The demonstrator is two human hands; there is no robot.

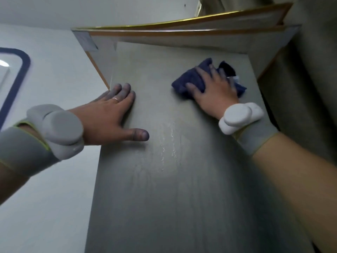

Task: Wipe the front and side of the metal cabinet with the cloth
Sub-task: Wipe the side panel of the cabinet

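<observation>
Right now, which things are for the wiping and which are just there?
For the job:
- blue cloth, under the right hand
- grey metal cabinet
- left hand, flat on the cabinet

Just there:
- framed boards on top of the cabinet
- white wall
- curtain beside it

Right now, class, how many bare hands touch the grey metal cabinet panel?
2. The left hand lies flat near the panel's left edge; the right hand presses the dark blue cloth at upper right.

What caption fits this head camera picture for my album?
Right hand presses a blue cloth on the grey metal cabinet; left hand rests flat beside it.
</observation>
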